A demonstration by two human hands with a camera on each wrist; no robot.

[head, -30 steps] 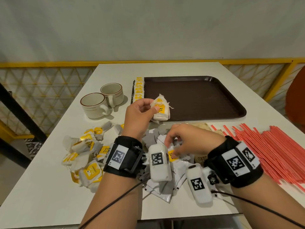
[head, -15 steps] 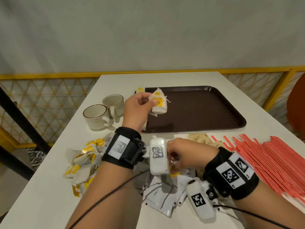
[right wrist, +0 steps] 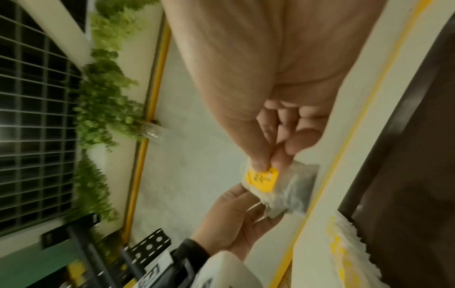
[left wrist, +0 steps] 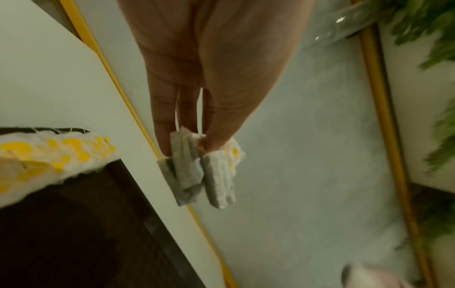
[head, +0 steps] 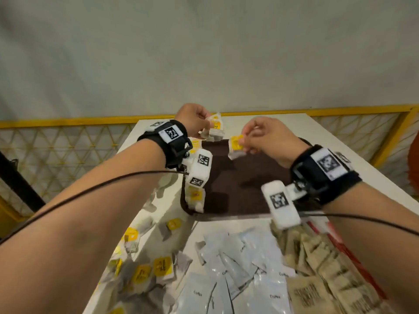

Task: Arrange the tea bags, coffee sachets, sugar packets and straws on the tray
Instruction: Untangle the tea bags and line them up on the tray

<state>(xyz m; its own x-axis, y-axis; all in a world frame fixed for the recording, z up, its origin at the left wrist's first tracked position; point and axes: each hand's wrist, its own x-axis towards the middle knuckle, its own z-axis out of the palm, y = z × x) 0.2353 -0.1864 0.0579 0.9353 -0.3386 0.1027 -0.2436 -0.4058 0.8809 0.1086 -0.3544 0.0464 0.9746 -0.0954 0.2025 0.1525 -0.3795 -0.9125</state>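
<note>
1. Head view: both hands are raised over the far end of the brown tray (head: 238,186). The left hand (head: 192,120) pinches a small stack of tea bags (head: 215,130); the right hand (head: 267,139) pinches a single tea bag (head: 235,147) by its yellow tag, just beside the stack but apart from it. A row of tea bags (head: 195,196) lies along the tray's left edge. On the white table (head: 340,141), loose tea bags (head: 149,270) lie near left, coffee sachets (head: 235,268) in the middle, brown sugar packets (head: 317,268) to their right, and red straws (head: 324,227) beside those.
2. Left wrist view: fingers (left wrist: 162,117) and thumb clamp the stack of tea bags (left wrist: 197,171), which hangs below them.
3. Right wrist view: thumb and fingertips (right wrist: 256,161) squeeze the yellow tag (right wrist: 262,178); the bag hangs beneath, near the left hand (right wrist: 229,224).
</note>
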